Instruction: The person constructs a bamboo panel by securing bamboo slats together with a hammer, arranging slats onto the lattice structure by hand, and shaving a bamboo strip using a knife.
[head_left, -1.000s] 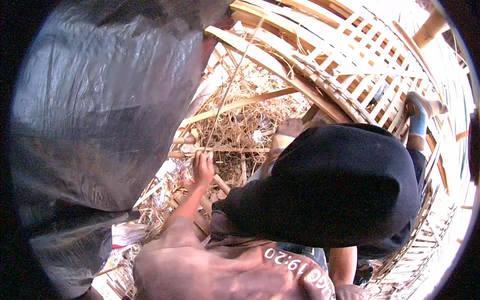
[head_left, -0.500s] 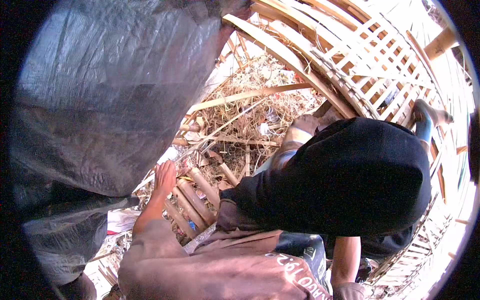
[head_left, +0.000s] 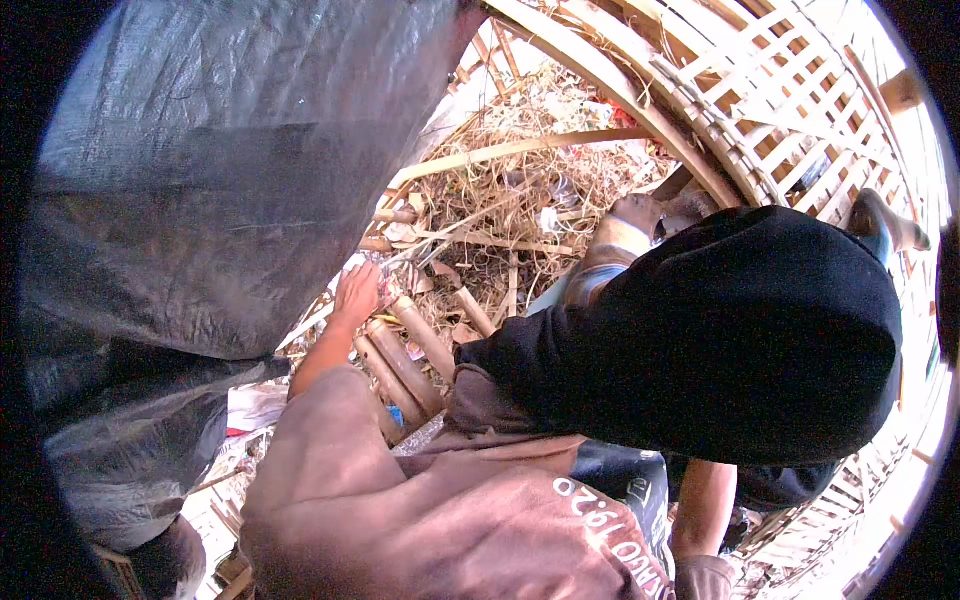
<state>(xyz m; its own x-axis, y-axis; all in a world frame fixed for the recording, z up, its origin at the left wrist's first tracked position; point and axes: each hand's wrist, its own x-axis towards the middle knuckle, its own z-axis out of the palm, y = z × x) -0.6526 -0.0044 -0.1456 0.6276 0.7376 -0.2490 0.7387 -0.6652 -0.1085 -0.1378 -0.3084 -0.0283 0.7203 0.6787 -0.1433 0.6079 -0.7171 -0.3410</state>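
Observation:
My left hand [head_left: 358, 290], beside the dark plastic sheet, has its fingers bent round the lower end of a thin pale strip [head_left: 455, 228]. The strip slants up over dry shavings [head_left: 545, 105]. Just below that hand lie several cut bamboo pieces [head_left: 398, 368]. My right forearm [head_left: 705, 505] runs up from its brown sleeve and goes under my dark-clothed knee [head_left: 720, 340]; the right hand itself is hidden.
A dark plastic sheet [head_left: 210, 190] hangs at the left. Woven bamboo lattice [head_left: 800, 85] curves along the upper right. One foot [head_left: 638, 215] is near the shavings, another [head_left: 885, 222] by the lattice. A longer bamboo strip [head_left: 530, 147] crosses the shavings.
My left hand has moved left, then back up and slightly right, and the thin strip's angle has shifted. The view has shifted, with my knee now farther right. The right hand stays hidden.

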